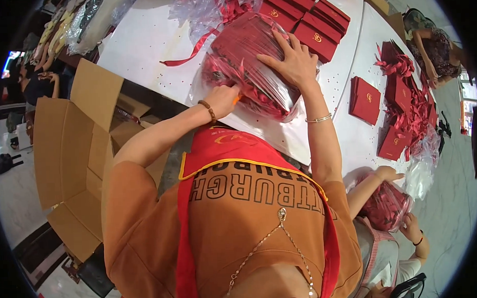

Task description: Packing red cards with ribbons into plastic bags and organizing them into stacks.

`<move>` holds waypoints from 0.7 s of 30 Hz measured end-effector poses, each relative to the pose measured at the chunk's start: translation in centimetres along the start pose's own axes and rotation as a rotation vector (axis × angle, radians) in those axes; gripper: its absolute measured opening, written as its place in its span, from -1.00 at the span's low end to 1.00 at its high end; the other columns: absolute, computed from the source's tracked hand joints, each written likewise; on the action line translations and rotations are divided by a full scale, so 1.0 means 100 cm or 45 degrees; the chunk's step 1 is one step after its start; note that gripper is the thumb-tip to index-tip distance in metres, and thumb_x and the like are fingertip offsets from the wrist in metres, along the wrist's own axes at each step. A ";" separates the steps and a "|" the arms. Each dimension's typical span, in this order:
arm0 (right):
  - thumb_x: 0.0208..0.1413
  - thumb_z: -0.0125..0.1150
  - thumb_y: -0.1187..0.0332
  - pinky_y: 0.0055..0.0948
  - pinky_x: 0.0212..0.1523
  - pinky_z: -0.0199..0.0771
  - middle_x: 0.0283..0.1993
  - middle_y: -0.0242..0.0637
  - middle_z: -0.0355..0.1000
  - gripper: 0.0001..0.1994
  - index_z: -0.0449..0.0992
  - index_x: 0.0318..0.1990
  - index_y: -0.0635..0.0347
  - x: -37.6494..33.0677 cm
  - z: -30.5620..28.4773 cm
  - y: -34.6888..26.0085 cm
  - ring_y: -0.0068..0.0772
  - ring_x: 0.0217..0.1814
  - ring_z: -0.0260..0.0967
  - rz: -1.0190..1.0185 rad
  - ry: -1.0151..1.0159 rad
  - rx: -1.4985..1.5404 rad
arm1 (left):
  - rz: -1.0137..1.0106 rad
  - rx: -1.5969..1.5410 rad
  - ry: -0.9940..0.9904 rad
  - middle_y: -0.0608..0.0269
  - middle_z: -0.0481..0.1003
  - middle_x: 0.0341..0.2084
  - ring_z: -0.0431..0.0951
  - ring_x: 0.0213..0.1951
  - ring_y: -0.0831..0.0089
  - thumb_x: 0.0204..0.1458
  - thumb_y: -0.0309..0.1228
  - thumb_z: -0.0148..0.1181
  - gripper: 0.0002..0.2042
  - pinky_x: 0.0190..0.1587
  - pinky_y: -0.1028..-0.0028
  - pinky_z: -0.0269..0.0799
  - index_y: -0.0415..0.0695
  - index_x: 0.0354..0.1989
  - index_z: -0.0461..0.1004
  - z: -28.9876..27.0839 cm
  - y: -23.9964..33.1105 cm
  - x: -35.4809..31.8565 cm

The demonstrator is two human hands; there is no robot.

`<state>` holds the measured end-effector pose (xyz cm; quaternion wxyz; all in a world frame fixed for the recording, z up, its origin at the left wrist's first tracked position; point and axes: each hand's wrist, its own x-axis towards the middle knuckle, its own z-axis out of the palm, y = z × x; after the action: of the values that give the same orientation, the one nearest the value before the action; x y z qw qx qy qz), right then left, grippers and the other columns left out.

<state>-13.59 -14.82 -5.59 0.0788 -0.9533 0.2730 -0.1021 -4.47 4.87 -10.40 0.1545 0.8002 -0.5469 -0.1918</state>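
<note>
Surface: white table (150,36), big and curved-edged, runs from 11 to 2 o'clock; scattered small red specks on it.
Bundle: clear plastic bag of red ribboned items (251,64), at 12 o'clock from the person's chest, lying on the table near its front edge.
Left hand (222,98): at the bag's lower-left edge, fingers curled tight around a small orange tool (238,98), tip against the plastic. Beaded bracelet on that wrist.
Right hand (294,60): flat on top of the bag, fingers spread wide, pressing down; holds nothing, only pins the bundle.
Handling (judgement): film looks thin and slick, so it will slide under a palm and tear easily. Contents look like a dense stack of stiff card pieces with loose ribbon, likely fairly heavy as a block but prone to shifting inside. Best hold looks like a flat palm on top or both sides of the stack, not the loose film.
Neighbours: rows of flat red boxes (307,20) at 1 o'clock; single red folders (365,100) and a ribbon heap (405,106) at 2–3 o'clock; loose red ribbon (185,55) trailing at 11 o'clock.
Left side: open cardboard carton (70,155) at 9 o'clock, off the table.
Others: second person's hand (389,172) at 4 o'clock on another red bag (387,207); third person seated at 2 o'clock.
</note>
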 end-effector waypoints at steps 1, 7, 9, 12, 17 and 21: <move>-0.27 -0.07 -0.41 -0.01 0.01 0.04 0.22 -0.24 0.08 -0.20 0.15 0.18 -0.32 0.000 -0.001 0.000 -0.12 0.18 0.09 -0.003 -0.002 -0.009 | -0.007 0.003 0.009 -0.05 0.45 -0.55 0.45 -0.46 -0.03 -0.15 -0.47 0.03 -0.89 -0.40 0.14 0.33 -0.19 -0.42 0.37 -0.012 -0.004 -0.003; -0.24 -0.03 -0.36 -0.01 0.04 -0.01 0.24 -0.18 0.03 -0.22 0.13 0.20 -0.29 0.000 -0.002 0.010 -0.08 0.20 0.04 -0.031 -0.053 0.059 | -0.042 -0.460 -0.425 0.21 0.44 -0.61 0.43 -0.51 0.40 -0.09 -0.37 0.06 -0.86 -0.44 0.42 0.32 -0.19 -0.46 0.41 -0.158 -0.053 -0.010; -0.24 -0.02 -0.35 -0.04 0.04 0.00 0.24 -0.17 0.04 -0.22 0.13 0.19 -0.28 0.001 -0.006 0.007 -0.08 0.18 0.06 -0.082 -0.077 0.048 | -0.081 -0.468 -0.014 0.28 0.43 -0.63 0.41 -0.53 0.49 -0.10 -0.38 0.05 -0.86 -0.43 0.45 0.33 -0.18 -0.46 0.45 -0.159 -0.119 0.009; -0.25 0.01 -0.33 -0.10 0.04 0.02 0.22 -0.16 0.07 -0.24 0.19 0.17 -0.24 0.001 -0.011 0.005 -0.07 0.15 0.08 -0.155 -0.074 0.042 | -0.389 -0.370 0.405 0.21 0.49 -0.55 0.46 -0.47 0.44 -0.15 -0.35 0.10 -0.85 -0.37 0.46 0.36 -0.13 -0.45 0.50 -0.136 -0.194 0.048; -0.22 0.06 -0.25 -0.15 0.05 0.05 0.20 -0.19 0.12 -0.30 0.26 0.13 -0.22 0.003 -0.011 0.017 -0.08 0.13 0.10 -0.308 -0.127 0.101 | -0.687 -0.050 0.587 0.14 0.52 -0.43 0.51 -0.32 0.25 -0.16 -0.37 0.10 -0.84 -0.25 0.37 0.39 -0.06 -0.37 0.49 -0.079 -0.229 0.097; -0.13 0.01 -0.19 -0.16 0.12 -0.02 0.17 -0.22 0.15 -0.36 0.24 0.14 -0.20 0.008 -0.018 0.019 -0.16 0.17 0.07 -0.408 -0.160 0.131 | -0.647 -0.111 0.476 0.06 0.49 -0.36 0.48 -0.25 0.11 -0.11 -0.37 0.04 -0.83 -0.17 0.30 0.38 -0.04 -0.30 0.45 -0.055 -0.243 0.128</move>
<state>-14.29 -17.07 -4.16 0.1272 -0.9839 0.1064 -0.0672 22.20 1.67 -18.41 0.2335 0.9252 -0.2829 -0.0970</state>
